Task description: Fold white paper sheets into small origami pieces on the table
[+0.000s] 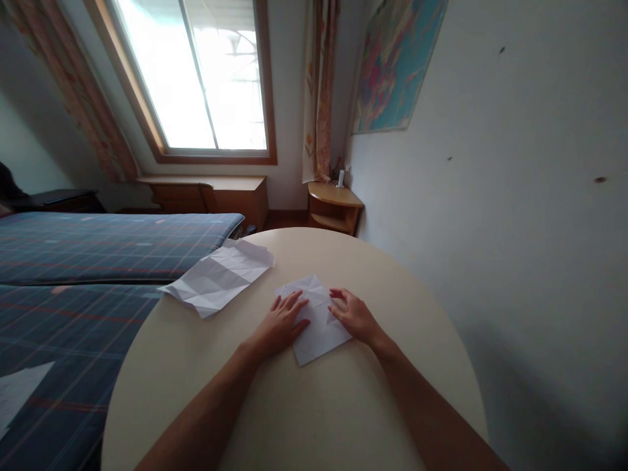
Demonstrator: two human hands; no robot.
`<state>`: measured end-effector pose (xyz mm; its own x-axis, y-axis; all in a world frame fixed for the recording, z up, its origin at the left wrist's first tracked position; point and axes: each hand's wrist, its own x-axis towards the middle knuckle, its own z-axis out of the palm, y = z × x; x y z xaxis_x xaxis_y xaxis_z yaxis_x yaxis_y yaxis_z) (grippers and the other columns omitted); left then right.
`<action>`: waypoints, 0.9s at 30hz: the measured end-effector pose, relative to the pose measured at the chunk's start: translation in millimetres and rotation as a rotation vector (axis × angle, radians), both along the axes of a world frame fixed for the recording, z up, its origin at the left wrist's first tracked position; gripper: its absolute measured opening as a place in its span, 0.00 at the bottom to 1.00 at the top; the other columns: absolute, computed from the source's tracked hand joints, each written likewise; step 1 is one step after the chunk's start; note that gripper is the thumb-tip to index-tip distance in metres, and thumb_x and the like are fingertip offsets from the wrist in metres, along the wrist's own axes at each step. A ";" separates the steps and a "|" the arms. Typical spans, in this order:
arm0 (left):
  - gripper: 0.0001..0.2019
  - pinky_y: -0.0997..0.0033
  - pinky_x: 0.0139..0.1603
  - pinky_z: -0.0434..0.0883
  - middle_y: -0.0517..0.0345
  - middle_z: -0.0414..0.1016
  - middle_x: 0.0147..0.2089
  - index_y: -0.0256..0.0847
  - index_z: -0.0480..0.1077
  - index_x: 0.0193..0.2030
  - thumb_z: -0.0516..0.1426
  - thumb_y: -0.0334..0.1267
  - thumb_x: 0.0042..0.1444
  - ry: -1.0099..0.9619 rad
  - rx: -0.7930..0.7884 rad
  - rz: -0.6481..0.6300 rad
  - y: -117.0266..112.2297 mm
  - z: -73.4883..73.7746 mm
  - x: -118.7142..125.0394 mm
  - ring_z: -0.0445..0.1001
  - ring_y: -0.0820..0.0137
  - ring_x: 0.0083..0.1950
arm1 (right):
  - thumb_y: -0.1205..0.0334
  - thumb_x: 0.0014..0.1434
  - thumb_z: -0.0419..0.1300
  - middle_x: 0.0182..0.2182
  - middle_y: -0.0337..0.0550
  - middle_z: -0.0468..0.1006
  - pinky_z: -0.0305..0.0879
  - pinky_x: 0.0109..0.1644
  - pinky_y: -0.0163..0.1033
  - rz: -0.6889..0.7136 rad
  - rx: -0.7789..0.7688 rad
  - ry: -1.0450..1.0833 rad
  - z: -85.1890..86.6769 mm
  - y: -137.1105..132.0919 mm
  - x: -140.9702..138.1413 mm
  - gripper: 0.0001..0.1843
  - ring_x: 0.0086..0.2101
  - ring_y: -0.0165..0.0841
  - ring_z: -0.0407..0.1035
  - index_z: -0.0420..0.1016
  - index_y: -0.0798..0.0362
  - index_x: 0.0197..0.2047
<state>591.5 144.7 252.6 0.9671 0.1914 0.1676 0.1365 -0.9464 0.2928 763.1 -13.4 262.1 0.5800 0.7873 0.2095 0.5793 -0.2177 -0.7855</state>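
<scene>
A folded sheet of white paper (318,337) lies on the round cream table, creased and with a pointed end facing away from me. My left hand (284,320) rests flat on its left side, fingers spread and thumb out across the paper. At the right edge, my right hand (357,317) has its fingers bent, with thumb and forefinger gripping the paper beside a small raised flap. Part of the paper is hidden beneath both hands. Farther left on the table is a second, larger white sheet (220,275), unfolded and crossed by many creases.
The round table (392,281) stands close to the white wall (515,229) on the right. On the left is a bed with a plaid cover (122,248), and another white paper (22,392) lies there. A wooden corner shelf (336,195) and a desk (235,186) stand beyond.
</scene>
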 end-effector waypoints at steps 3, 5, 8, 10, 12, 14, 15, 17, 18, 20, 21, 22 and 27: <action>0.25 0.48 0.72 0.47 0.47 0.51 0.74 0.45 0.54 0.68 0.47 0.48 0.67 0.003 0.002 0.002 0.3 -1.0 0.7 0.51 0.59 0.74 | 0.63 0.57 0.59 0.51 0.52 0.77 0.70 0.54 0.44 0.033 0.073 0.170 -1.3 2.5 0.6 0.20 0.50 0.38 0.73 0.71 0.55 0.54; 0.25 0.48 0.73 0.47 0.47 0.50 0.74 0.46 0.54 0.68 0.47 0.48 0.67 0.000 0.005 0.010 0.4 -2.1 1.3 0.50 0.60 0.74 | 0.64 0.56 0.60 0.52 0.53 0.77 0.73 0.51 0.44 0.006 0.102 0.245 -1.4 3.7 1.9 0.20 0.49 0.39 0.74 0.72 0.55 0.53; 0.25 0.47 0.73 0.46 0.46 0.48 0.74 0.45 0.53 0.69 0.46 0.49 0.67 0.000 0.008 0.021 0.7 -3.5 1.7 0.49 0.59 0.74 | 0.65 0.54 0.60 0.50 0.54 0.78 0.75 0.45 0.44 -0.071 0.103 0.351 -1.2 3.8 4.5 0.23 0.49 0.41 0.74 0.70 0.54 0.54; 0.26 0.47 0.73 0.46 0.45 0.47 0.74 0.45 0.52 0.69 0.45 0.50 0.68 -0.008 0.007 0.012 1.1 -4.3 1.3 0.48 0.59 0.74 | 0.64 0.54 0.60 0.51 0.55 0.77 0.76 0.42 0.42 -0.107 0.092 0.415 -1.8 2.8 5.6 0.24 0.48 0.42 0.75 0.69 0.54 0.55; 0.26 0.47 0.73 0.47 0.45 0.47 0.75 0.45 0.51 0.70 0.43 0.50 0.69 -0.028 0.002 -0.007 1.6 -5.6 0.9 0.47 0.59 0.75 | 0.63 0.55 0.61 0.52 0.55 0.77 0.76 0.39 0.41 -0.096 0.082 0.481 -2.7 1.4 6.0 0.24 0.45 0.40 0.76 0.68 0.54 0.55; 0.26 0.46 0.72 0.48 0.45 0.46 0.75 0.45 0.50 0.70 0.43 0.50 0.69 -0.061 -0.008 -0.004 2.4 -7.6 1.3 0.46 0.59 0.75 | 0.61 0.54 0.62 0.48 0.53 0.80 0.75 0.36 0.39 -0.046 0.084 0.564 -3.3 0.4 5.6 0.25 0.39 0.38 0.78 0.68 0.54 0.55; 0.26 0.45 0.72 0.48 0.44 0.45 0.75 0.45 0.50 0.70 0.43 0.50 0.69 -0.084 -0.016 0.010 2.9 -8.9 2.0 0.44 0.58 0.75 | 0.60 0.52 0.64 0.45 0.51 0.81 0.74 0.34 0.39 -0.019 0.097 0.607 -3.3 0.2 5.4 0.25 0.36 0.37 0.78 0.68 0.53 0.54; 0.27 0.44 0.72 0.48 0.43 0.43 0.75 0.45 0.51 0.71 0.45 0.49 0.68 -0.163 -0.046 0.070 3.8 -11.3 4.7 0.41 0.55 0.76 | 0.57 0.49 0.66 0.41 0.48 0.82 0.72 0.31 0.37 0.019 0.161 0.677 -2.8 0.8 5.4 0.27 0.32 0.36 0.77 0.69 0.52 0.52; 0.27 0.43 0.71 0.49 0.42 0.40 0.76 0.44 0.50 0.71 0.46 0.49 0.68 -0.219 -0.071 0.115 4.1 -12.1 6.6 0.40 0.54 0.76 | 0.57 0.48 0.67 0.40 0.47 0.82 0.72 0.31 0.37 0.026 0.206 0.693 -2.4 1.6 5.8 0.27 0.32 0.36 0.76 0.70 0.52 0.51; 0.28 0.44 0.71 0.51 0.41 0.35 0.76 0.43 0.50 0.71 0.48 0.48 0.67 -0.345 -0.146 0.222 4.0 -12.4 10.6 0.39 0.53 0.76 | 0.56 0.47 0.67 0.40 0.46 0.81 0.71 0.33 0.37 0.009 0.281 0.680 -1.5 3.6 7.4 0.25 0.33 0.35 0.76 0.72 0.52 0.49; 0.29 0.44 0.70 0.53 0.41 0.35 0.76 0.44 0.50 0.71 0.49 0.48 0.66 -0.405 -0.196 0.276 3.3 -11.9 12.7 0.40 0.53 0.76 | 0.55 0.47 0.67 0.40 0.46 0.81 0.71 0.34 0.37 -0.017 0.306 0.654 -1.0 4.6 8.5 0.25 0.34 0.35 0.75 0.73 0.52 0.48; 0.29 0.45 0.69 0.55 0.41 0.38 0.76 0.44 0.50 0.71 0.50 0.48 0.66 -0.459 -0.255 0.328 2.2 -10.8 14.6 0.43 0.53 0.75 | 0.55 0.46 0.67 0.40 0.45 0.81 0.71 0.35 0.37 -0.051 0.325 0.623 -0.6 5.5 9.6 0.25 0.35 0.35 0.75 0.74 0.53 0.48; 0.34 0.59 0.47 0.74 0.42 0.71 0.59 0.45 0.51 0.71 0.57 0.46 0.61 -0.609 -0.649 0.474 -7.9 -0.5 19.9 0.77 0.61 0.49 | 0.52 0.48 0.66 0.36 0.44 0.80 0.68 0.32 0.36 -0.174 0.372 0.552 2.0 5.4 11.9 0.26 0.31 0.33 0.73 0.75 0.54 0.50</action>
